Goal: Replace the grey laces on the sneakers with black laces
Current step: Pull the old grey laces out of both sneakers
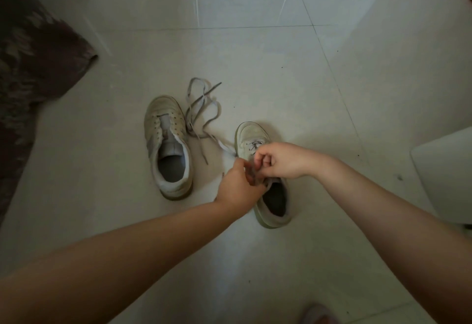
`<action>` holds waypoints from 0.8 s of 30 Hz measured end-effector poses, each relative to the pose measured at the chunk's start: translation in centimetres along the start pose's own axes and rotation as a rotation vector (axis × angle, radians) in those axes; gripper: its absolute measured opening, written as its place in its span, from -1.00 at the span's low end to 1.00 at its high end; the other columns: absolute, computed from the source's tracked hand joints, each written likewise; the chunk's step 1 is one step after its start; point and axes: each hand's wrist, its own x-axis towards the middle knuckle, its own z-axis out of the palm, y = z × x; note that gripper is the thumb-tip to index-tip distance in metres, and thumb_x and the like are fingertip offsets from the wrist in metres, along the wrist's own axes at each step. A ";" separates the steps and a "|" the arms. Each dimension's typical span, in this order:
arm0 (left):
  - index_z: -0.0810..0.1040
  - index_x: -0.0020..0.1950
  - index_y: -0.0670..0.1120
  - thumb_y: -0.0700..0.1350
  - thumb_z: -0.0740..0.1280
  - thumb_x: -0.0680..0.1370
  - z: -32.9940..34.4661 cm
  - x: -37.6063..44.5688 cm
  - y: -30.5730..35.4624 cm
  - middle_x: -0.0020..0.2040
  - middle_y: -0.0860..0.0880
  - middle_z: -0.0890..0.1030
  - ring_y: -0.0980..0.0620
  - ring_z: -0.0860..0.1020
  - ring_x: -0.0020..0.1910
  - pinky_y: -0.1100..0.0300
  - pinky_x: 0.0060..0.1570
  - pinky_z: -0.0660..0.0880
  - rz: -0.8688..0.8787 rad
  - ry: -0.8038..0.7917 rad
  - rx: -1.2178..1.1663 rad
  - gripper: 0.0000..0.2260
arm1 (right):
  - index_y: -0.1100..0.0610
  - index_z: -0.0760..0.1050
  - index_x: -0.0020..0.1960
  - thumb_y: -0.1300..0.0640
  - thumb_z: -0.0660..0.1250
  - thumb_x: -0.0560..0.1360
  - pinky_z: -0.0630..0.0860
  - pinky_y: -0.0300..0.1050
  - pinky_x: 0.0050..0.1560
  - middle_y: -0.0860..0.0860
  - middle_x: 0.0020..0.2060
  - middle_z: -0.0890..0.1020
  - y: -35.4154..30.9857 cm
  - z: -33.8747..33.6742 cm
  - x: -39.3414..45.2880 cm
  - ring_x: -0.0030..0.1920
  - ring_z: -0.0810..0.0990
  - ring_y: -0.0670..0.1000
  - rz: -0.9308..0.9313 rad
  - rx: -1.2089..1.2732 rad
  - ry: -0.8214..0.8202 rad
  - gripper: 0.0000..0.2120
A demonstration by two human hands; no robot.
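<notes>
Floor (255,68): pale tiles, we see both sneakers.
Left sneaker (167,145): unlaced, loose grey lace (201,109) just right.
Right sneaker (263,170): near-right, partly laced.
Left hand (236,188): pinching its lace.
Right hand (277,160): curled, hold unclear.

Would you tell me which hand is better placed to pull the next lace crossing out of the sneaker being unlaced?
Right, probably: the right hand sits over the remaining crossings of the right sneaker; the left hand is nearer its tongue.
</notes>
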 end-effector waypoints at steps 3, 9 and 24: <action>0.30 0.05 -0.04 -0.01 0.47 0.40 0.0 0.1 -0.3 -0.20 0.07 0.48 0.03 0.52 -0.20 0.18 -0.31 0.41 -0.001 0.009 0.056 -0.59 | 0.05 0.50 -0.16 0.26 0.37 0.48 0.38 -0.33 -0.31 -0.06 -0.36 0.51 -0.1 0.8 -0.1 -0.41 0.43 -0.18 -0.017 0.159 0.032 -0.86; 0.33 0.05 -0.05 -0.07 0.40 0.44 -0.7 0.1 -1.5 -0.19 -0.02 0.54 -0.06 0.55 -0.19 0.02 -0.22 0.52 0.121 0.042 0.188 -0.69 | 0.14 0.49 -0.10 0.38 0.23 0.53 0.26 -0.32 -0.37 -0.11 -0.42 0.52 1.0 2.5 -1.2 -0.48 0.35 -0.18 0.003 0.897 0.154 -0.82; 0.48 0.03 -0.03 -0.08 0.43 0.45 -2.2 0.8 -2.3 -0.23 0.02 0.55 0.06 0.53 -0.25 0.14 -0.23 0.50 0.301 0.042 0.210 -0.79 | 0.02 0.49 -0.23 0.06 0.33 0.53 0.39 -0.27 -0.32 -0.10 -0.40 0.50 0.5 2.3 -1.7 -0.39 0.42 -0.15 -0.080 0.442 0.255 -0.84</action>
